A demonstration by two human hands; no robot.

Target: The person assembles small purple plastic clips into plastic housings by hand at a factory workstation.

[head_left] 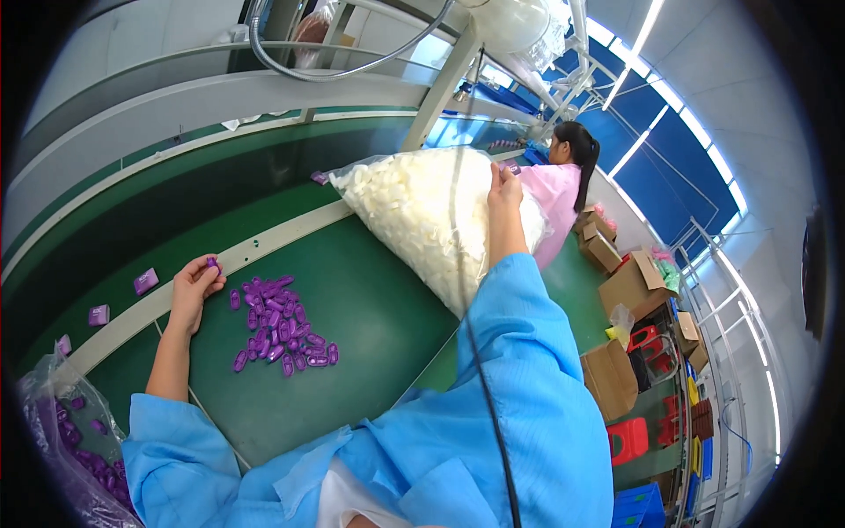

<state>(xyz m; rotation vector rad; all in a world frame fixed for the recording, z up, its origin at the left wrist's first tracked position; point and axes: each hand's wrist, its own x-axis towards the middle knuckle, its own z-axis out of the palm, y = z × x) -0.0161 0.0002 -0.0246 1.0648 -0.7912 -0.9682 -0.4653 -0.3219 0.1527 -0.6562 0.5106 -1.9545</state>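
My left hand [195,286] is closed in a pinch on a small purple plastic piece [212,263], just left of a loose pile of purple plastic pieces [280,321] on the green worktable [352,290]. To the right, a large clear bag of small white pieces [418,207] leans on the table. My right hand [503,189] is at the upper right part of this bag, its fingers pressed together. What those fingers hold, if anything, is too small to make out.
A clear bag of purple pieces [92,449] sits at the lower left. Small purple packets [146,281] lie on the conveyor beyond a pale rail [290,233]. A person in pink [550,198] works past the white bag. Cardboard boxes [634,286] and a red stool [628,440] stand at right.
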